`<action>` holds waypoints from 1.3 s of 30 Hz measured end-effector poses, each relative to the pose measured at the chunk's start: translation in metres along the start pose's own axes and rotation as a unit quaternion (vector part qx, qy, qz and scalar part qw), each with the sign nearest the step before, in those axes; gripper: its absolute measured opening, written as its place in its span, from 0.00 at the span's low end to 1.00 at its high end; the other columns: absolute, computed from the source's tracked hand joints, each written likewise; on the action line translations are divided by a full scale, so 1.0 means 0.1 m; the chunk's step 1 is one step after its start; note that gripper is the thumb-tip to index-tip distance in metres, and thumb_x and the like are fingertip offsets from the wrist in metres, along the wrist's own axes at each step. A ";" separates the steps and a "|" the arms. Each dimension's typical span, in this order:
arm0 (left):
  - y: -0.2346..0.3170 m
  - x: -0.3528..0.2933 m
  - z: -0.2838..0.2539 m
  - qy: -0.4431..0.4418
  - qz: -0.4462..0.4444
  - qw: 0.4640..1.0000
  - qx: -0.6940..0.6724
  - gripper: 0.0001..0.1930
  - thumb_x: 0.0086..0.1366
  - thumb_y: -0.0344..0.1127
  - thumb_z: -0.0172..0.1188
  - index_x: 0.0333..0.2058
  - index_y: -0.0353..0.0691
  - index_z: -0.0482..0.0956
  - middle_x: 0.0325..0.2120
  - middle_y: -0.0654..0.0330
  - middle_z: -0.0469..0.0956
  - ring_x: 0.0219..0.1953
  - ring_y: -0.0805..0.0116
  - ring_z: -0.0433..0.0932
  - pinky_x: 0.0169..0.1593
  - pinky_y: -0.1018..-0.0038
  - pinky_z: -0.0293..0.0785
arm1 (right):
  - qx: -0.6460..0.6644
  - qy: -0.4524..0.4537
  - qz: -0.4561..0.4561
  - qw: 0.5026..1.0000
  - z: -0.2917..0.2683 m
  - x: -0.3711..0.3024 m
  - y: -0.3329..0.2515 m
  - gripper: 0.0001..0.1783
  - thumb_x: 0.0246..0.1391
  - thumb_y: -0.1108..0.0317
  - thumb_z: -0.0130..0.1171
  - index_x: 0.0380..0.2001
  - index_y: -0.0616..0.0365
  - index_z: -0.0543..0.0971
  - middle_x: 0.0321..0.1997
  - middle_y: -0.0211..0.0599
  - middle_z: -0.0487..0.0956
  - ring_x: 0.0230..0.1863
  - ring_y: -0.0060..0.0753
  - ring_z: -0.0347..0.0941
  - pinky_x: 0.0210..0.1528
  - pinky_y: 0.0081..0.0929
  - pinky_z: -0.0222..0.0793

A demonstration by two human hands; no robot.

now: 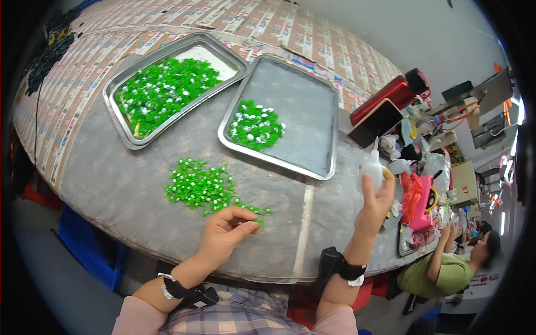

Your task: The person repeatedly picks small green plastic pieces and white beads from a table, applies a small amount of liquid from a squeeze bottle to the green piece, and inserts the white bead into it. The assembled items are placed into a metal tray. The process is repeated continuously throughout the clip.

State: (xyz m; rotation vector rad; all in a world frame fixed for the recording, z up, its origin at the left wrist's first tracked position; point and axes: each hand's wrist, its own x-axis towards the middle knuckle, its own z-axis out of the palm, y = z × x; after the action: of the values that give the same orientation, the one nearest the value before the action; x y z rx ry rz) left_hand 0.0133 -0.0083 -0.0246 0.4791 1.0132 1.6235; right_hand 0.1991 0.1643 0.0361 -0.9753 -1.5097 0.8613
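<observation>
My left hand [228, 231] is closed in a pinch on a small green piece [259, 221], just at the near edge of a loose pile of green pieces with white dots [202, 187] on the grey table. Off to the right, my right hand [377, 198] is wrapped round a white squeeze bottle [371, 170] held upright, its thin nozzle pointing up. Beyond the pile, a metal tray [334, 151] carries a round heap of green and white pieces [255, 125] in its left part. Another metal tray [133, 139] at the far left is filled with similar pieces.
A phone [375, 123] leans against a red bottle [379, 97] at the right. Beside them lie a pink tool [423, 209], plastic bags and other clutter. A person in a green shirt [441, 273] sits farther right. A blue bin [92, 245] stands below the table's left edge.
</observation>
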 end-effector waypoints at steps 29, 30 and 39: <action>-0.01 0.00 -0.01 -0.027 -0.006 1.000 0.008 0.05 0.52 0.26 0.56 0.30 0.35 0.73 0.26 0.63 0.73 0.28 0.79 0.71 0.33 0.84 0.68 | -0.353 -0.292 -0.167 0.873 1.27 0.45 0.48 0.09 0.36 0.75 0.54 0.26 0.61 0.70 0.29 0.41 0.72 0.28 0.42 0.69 0.31 0.31 0.64; -0.01 0.00 -0.01 -0.029 -0.006 1.000 0.007 0.05 0.52 0.26 0.55 0.30 0.34 0.73 0.26 0.63 0.73 0.28 0.79 0.71 0.33 0.84 0.68 | -0.330 -0.287 -0.161 0.885 1.21 0.44 0.43 0.09 0.36 0.75 0.54 0.27 0.61 0.70 0.29 0.41 0.72 0.27 0.41 0.69 0.31 0.30 0.65; -0.01 -0.02 -0.06 -0.109 -0.006 0.988 -0.107 0.04 0.53 0.25 0.53 0.30 0.34 0.71 0.28 0.59 0.73 0.31 0.72 0.73 0.36 0.78 0.71 | 0.151 -0.412 0.194 0.877 0.65 -0.52 -0.26 0.12 0.41 0.76 0.57 0.32 0.62 0.71 0.26 0.26 0.70 0.28 0.15 0.65 0.31 0.12 0.61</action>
State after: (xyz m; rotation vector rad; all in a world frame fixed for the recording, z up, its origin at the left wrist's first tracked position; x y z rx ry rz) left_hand 0.0099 -0.0129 -0.0284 0.4914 0.6687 1.6088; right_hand 0.1352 0.1051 0.0300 -0.7029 -1.8035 1.9196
